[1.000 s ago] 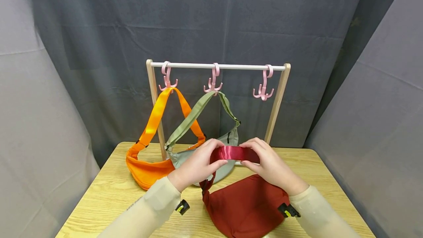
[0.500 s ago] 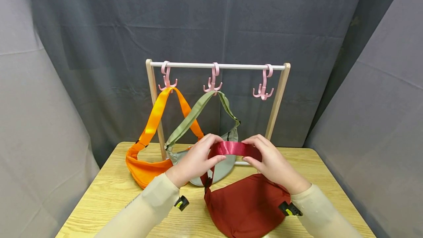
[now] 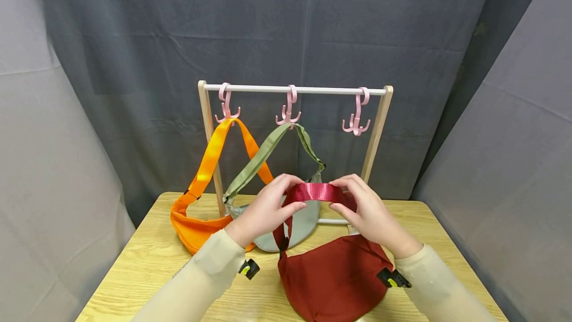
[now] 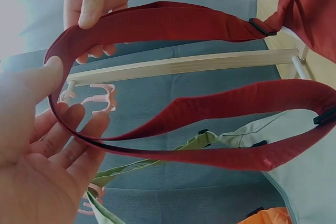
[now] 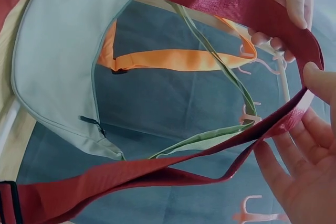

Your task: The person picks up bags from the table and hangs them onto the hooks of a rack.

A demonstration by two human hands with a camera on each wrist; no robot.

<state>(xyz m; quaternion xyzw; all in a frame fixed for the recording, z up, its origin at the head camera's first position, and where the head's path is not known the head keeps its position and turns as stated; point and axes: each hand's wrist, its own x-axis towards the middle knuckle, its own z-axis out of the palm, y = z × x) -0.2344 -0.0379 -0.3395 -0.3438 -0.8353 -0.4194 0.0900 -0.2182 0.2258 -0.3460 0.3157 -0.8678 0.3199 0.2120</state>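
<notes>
A dark red shoulder bag (image 3: 335,277) rests on the table before me, its strap (image 3: 316,192) raised in a loop. My left hand (image 3: 268,207) pinches the top of that strap on one side, thumb on the near face and fingers behind. On the other side my right hand (image 3: 373,215) pinches it the same way, so a short span stretches between them. In the left wrist view the strap hangs in a wide loop from the left hand (image 4: 52,145), with a black buckle (image 4: 262,27) near the bag. From the right wrist, the right hand (image 5: 302,161) shows thumb and fingers around the strap.
Behind the hands stands a wooden rack with a white rail (image 3: 321,90). An orange bag (image 3: 196,230) hangs from the left pink hook, a grey-green bag (image 3: 308,222) from the middle one. The right pink hook (image 3: 356,116) holds nothing. Grey curtains (image 3: 286,24) enclose the table.
Both hands have risen a little and lifted the top of the red strap with them. The bag's body stays low on the table; the hanging bags hold their places.
</notes>
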